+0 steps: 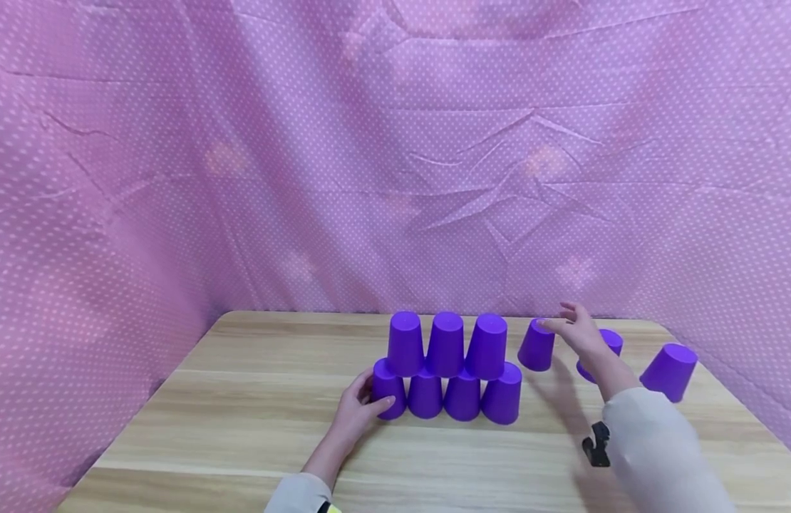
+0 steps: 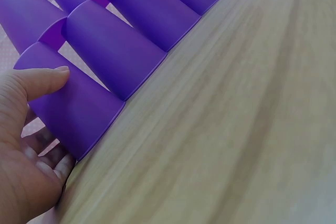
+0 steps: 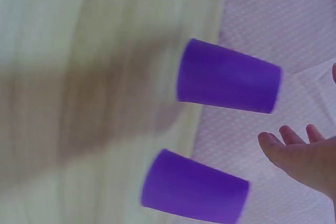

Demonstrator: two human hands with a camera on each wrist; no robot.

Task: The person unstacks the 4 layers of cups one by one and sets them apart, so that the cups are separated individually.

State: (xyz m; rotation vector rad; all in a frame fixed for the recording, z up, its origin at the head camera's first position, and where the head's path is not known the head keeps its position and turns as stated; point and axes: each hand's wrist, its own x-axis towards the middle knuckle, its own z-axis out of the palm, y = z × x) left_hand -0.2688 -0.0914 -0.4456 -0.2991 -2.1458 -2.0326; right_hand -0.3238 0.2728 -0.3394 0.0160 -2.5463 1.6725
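Observation:
Upside-down purple cups form two levels, with several in the bottom row [image 1: 425,397] and three in the upper row [image 1: 447,345]. My left hand [image 1: 353,413] holds the leftmost bottom cup [image 2: 79,108], thumb across its front and fingers curled behind. Over to the right, my right hand [image 1: 583,336] is raised above the table, its fingers spread and holding nothing. It overlaps the top of a loose upside-down cup [image 1: 536,347] in the head view. From the right wrist, a gap shows between the fingers [image 3: 294,136] and the two cups there.
Two more upside-down cups stand at the right, one [image 1: 610,343] partly hidden behind my right wrist, the other [image 1: 670,372] nearer the table's right edge. The wooden table [image 1: 241,413] is backed and flanked by a pink dotted cloth [image 1: 370,178].

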